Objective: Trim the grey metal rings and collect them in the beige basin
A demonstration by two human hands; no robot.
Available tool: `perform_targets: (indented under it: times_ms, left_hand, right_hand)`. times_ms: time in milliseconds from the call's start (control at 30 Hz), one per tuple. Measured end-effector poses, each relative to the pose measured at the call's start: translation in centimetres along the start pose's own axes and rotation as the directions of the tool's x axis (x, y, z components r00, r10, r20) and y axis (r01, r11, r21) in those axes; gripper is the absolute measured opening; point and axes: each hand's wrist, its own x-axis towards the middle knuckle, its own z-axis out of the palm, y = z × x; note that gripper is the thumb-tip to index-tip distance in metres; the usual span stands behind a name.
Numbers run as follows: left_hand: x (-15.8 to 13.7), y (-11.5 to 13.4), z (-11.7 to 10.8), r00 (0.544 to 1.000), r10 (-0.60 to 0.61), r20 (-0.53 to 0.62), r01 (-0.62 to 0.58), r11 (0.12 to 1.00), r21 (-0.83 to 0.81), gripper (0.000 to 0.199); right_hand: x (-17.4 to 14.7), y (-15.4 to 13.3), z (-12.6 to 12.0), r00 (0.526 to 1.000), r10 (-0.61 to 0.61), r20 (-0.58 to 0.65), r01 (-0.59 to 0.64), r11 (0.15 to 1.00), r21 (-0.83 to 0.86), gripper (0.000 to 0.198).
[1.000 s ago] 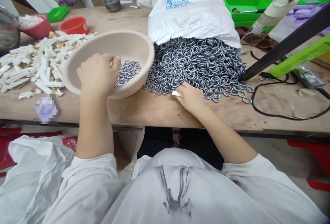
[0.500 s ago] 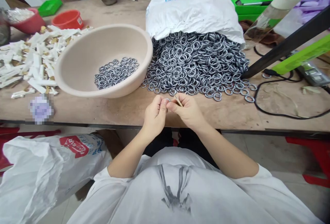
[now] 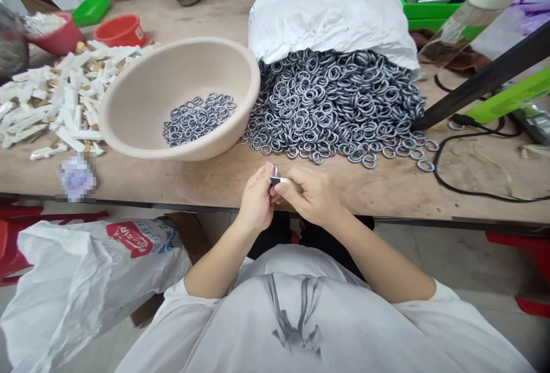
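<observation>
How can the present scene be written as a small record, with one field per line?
Left hand: holds one ring
Right hand: holds small tool, dark tip toward left hand
Basin: on table, some rings inside
Ring pile: right of basin, at mouth of white bag
White pieces: heaped left of basin

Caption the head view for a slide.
Left hand pinches a round grey ring; right hand holds a pale, dark-tipped tool beside it.
</observation>
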Motion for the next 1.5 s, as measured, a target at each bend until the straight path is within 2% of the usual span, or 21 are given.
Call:
perform_targets:
  times_ms: [333, 467, 533, 600, 667, 733, 867, 1000, 1067, 1133, 1200, 1233, 1300, 1367, 1500]
  left_hand:
    - [-0.2, -0.2, 0.0, 0.999, 0.020, 0.031, -0.020, 1.000, -0.001, 0.054]
    - [0.0, -0.2, -0.3, 0.999, -0.009, 0.034, 0.009, 1.000, 0.005, 0.054]
    - [-0.2, -0.4, -0.6, 0.997, -0.012, 0.071, 0.011, 1.000, 0.012, 0.053]
    - [-0.4, -0.6, -0.9, 0.987, -0.003, 0.163, -0.003, 0.999, 0.038, 0.051]
    - [-0.6, -0.7, -1.3, 0.972, 0.003, 0.237, -0.016, 0.998, 0.053, 0.050]
    - [-0.5, -0.6, -1.9, 0.975, 0.016, 0.221, -0.025, 0.999, 0.039, 0.047]
    - [0.5, 0.1, -3.4, 0.993, 0.050, 0.109, -0.057, 0.996, 0.064, 0.037]
    - [1.4, 0.7, -4.4, 0.998, 0.029, 0.053, -0.032, 0.998, 0.058, 0.039]
    - [1.6, 0.8, -4.5, 1.000, -0.015, 0.026, 0.014, 0.999, 0.041, 0.034]
    - [1.6, 0.7, -4.2, 0.999, -0.030, 0.023, 0.028, 0.998, 0.064, 0.031]
    - [1.6, 0.4, -3.7, 0.997, 0.047, 0.058, -0.056, 0.984, 0.166, 0.030]
    - [1.6, 0.2, -3.4, 0.990, 0.102, 0.097, -0.123, 0.962, 0.243, 0.029]
    - [1.4, -0.3, -2.7, 0.965, 0.182, 0.191, -0.243, 0.894, 0.376, 0.033]
    - [1.2, -0.6, -2.0, 0.952, 0.194, 0.236, -0.277, 0.873, 0.402, 0.043]
    - [0.8, -1.0, -0.7, 0.981, 0.127, 0.146, -0.152, 0.972, 0.179, 0.053]
  right_hand:
    - [0.0, 0.1, -0.3, 0.999, 0.019, 0.041, -0.020, 1.000, 0.020, 0.048]
    - [0.1, 0.1, -0.1, 0.998, 0.012, 0.061, -0.014, 0.999, 0.041, 0.047]
    - [0.5, 0.8, -0.1, 0.997, 0.047, 0.067, -0.051, 0.997, 0.051, 0.049]
    - [1.2, 1.8, -0.5, 0.987, 0.157, 0.019, -0.158, 0.987, 0.021, 0.052]
    - [2.1, 2.9, -0.9, 0.954, 0.295, -0.056, -0.298, 0.952, -0.067, 0.053]
    - [3.1, 3.5, -1.3, 0.934, 0.351, -0.061, -0.355, 0.906, -0.228, 0.045]
    - [4.7, 3.3, -0.7, 0.925, 0.370, 0.085, -0.266, 0.790, -0.553, 0.024]
    - [5.5, 3.1, -0.2, 0.890, 0.444, 0.108, -0.272, 0.705, -0.655, 0.025]
    - [5.4, 3.1, -0.7, 0.901, 0.423, 0.098, -0.282, 0.741, -0.609, 0.022]
    - [5.0, 2.9, -1.6, 0.913, 0.389, 0.122, -0.294, 0.837, -0.461, 0.020]
    - [4.4, 2.5, -2.4, 0.916, 0.349, 0.197, -0.307, 0.927, -0.216, 0.025]
    - [4.1, 2.2, -2.7, 0.914, 0.323, 0.246, -0.313, 0.946, -0.079, 0.029]
    - [3.6, 1.6, -2.8, 0.911, 0.263, 0.318, -0.326, 0.931, 0.165, 0.035]
    - [3.1, 1.0, -2.4, 0.919, 0.229, 0.320, -0.335, 0.882, 0.332, 0.041]
    - [2.4, 0.4, -1.1, 0.949, 0.271, 0.158, -0.314, 0.820, 0.478, 0.044]
